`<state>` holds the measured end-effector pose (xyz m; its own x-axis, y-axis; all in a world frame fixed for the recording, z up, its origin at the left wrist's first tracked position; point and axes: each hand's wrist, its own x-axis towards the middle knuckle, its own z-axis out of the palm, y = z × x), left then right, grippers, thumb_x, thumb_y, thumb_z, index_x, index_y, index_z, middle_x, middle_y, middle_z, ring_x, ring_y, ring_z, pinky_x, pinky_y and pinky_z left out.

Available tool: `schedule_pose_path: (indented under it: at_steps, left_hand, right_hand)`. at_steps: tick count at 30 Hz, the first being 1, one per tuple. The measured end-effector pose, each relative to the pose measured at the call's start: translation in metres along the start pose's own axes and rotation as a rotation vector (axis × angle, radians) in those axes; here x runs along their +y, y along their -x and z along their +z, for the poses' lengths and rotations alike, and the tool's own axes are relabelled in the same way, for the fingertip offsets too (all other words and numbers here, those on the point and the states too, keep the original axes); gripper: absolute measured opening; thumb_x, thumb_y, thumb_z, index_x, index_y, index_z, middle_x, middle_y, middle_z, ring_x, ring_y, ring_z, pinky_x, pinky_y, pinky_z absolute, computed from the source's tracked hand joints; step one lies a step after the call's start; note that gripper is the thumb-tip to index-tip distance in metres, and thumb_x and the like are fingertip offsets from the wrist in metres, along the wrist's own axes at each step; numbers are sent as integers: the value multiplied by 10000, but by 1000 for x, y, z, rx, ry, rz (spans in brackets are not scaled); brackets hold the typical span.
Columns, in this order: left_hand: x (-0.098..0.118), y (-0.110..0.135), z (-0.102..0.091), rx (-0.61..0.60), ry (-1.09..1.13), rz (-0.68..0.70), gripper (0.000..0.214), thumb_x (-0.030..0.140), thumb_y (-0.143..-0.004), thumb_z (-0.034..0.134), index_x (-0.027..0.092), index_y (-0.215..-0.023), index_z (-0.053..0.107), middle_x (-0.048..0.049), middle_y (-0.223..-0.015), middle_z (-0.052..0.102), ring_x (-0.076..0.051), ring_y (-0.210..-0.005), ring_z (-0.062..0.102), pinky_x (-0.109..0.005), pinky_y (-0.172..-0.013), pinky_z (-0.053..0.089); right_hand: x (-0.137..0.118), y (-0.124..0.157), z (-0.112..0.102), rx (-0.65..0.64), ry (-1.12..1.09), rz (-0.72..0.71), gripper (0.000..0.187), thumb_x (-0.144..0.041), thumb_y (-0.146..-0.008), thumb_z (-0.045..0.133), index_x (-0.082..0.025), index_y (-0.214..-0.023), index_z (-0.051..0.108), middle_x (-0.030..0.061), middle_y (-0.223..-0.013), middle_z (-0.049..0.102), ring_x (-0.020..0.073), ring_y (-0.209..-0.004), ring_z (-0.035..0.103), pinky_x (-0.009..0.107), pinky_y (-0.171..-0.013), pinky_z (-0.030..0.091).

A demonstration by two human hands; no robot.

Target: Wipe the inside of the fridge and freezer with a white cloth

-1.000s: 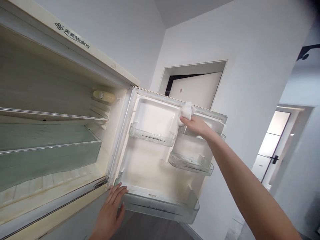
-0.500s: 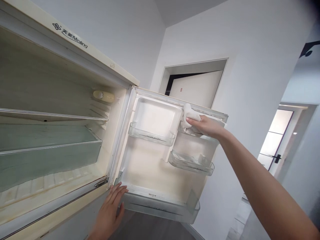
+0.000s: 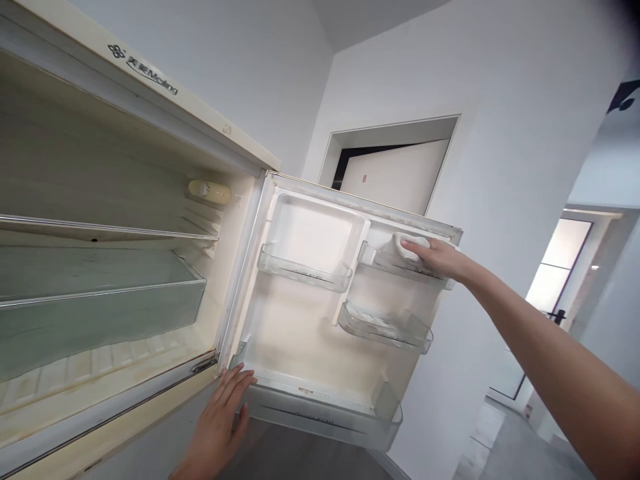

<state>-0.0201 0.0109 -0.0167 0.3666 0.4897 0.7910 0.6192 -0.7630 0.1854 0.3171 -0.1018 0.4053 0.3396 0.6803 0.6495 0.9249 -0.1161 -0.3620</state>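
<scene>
The refrigerator door [image 3: 295,320] stands swung out, its inner side facing me. My right hand [image 3: 440,257] grips a white cloth [image 3: 406,245] at the upper right door shelf [image 3: 387,262], close to the door's inner surface. At the lower left corner of the door, my left hand [image 3: 220,413] rests with its fingers stretched out, touching the end of the bottom door shelf [image 3: 325,417]. Nothing is held in it. Two more clear shelves are fitted on the door, one at the upper left [image 3: 305,270] and one at the middle right [image 3: 385,327].
To the left is the refrigerator compartment [image 3: 100,133] with a glass shelf [image 3: 100,227], a greenish clear drawer [image 3: 110,313] and a yellowed lamp cover [image 3: 210,192]. Behind the door are a white wall [image 3: 500,133] and a doorway with a white door [image 3: 400,173].
My right hand has moved the cloth to the right and slightly down along the upper right shelf. My left hand stays at the door's lower corner. The view has shifted slightly.
</scene>
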Motion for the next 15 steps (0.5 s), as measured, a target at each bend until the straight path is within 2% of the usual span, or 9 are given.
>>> schedule_pose_path:
  at_steps: [3, 5, 6, 8, 10, 12, 15]
  left_hand:
    - [0, 0, 2, 4, 11, -3, 613, 163, -833, 469, 280, -1413, 311, -64, -1350, 565, -263, -1335, 428, -526, -1057, 447]
    - [0, 0, 2, 10, 11, -4, 613, 164, -833, 469, 285, -1412, 307, -62, -1332, 578, -265, -1330, 435, -537, -1057, 444]
    - [0, 0, 2, 12, 10, -6, 611, 168, -835, 470, 287, -1412, 305, -60, -1326, 582, -265, -1329, 437, -545, -1059, 440]
    - [1, 0, 2, 14, 17, -14, 602, 180, -838, 473, 290, -1407, 309, -56, -1324, 581, -263, -1328, 438, -556, -1065, 429]
    - [2, 0, 2, 15, 28, -29, 587, 187, -842, 472, 294, -1399, 322, -53, -1327, 578, -261, -1327, 440, -553, -1068, 427]
    - [3, -1, 0, 17, 37, -41, 562, 192, -845, 467, 297, -1383, 341, -52, -1321, 581, -260, -1320, 449, -545, -1056, 444]
    - [4, -2, -2, 18, 43, -40, 525, 199, -852, 459, 291, -1359, 359, -60, -1307, 586, -256, -1313, 457, -537, -1038, 467]
  right_hand:
    - [6, 0, -8, -40, -42, 147, 519, -696, -704, 569, -244, -496, 422, -24, -413, 393, 154, -440, 411, 314, -504, 355]
    - [7, 1, -13, 90, -168, 258, 511, -690, -759, 488, -240, -520, 456, 2, -420, 413, 155, -426, 395, 321, -476, 332]
    - [5, 1, -14, 180, -223, 264, 471, -646, -784, 481, -228, -567, 503, 29, -473, 475, 162, -458, 429, 326, -491, 347]
    - [-1, 1, -11, 345, -257, 159, 296, -495, -790, 544, -206, -746, 589, 77, -699, 612, 183, -612, 532, 340, -593, 411]
    - [-14, -1, -2, 391, -194, 10, 215, -369, -756, 601, -212, -903, 600, 80, -908, 648, 201, -779, 578, 350, -722, 440]
    - [-30, -4, 11, 269, -102, -48, 236, -341, -744, 609, -208, -939, 602, 79, -951, 653, 226, -837, 590, 370, -777, 446]
    - [-56, -11, 28, -18, -24, -136, 202, -316, -718, 630, -196, -881, 628, 71, -932, 668, 242, -861, 606, 369, -804, 453]
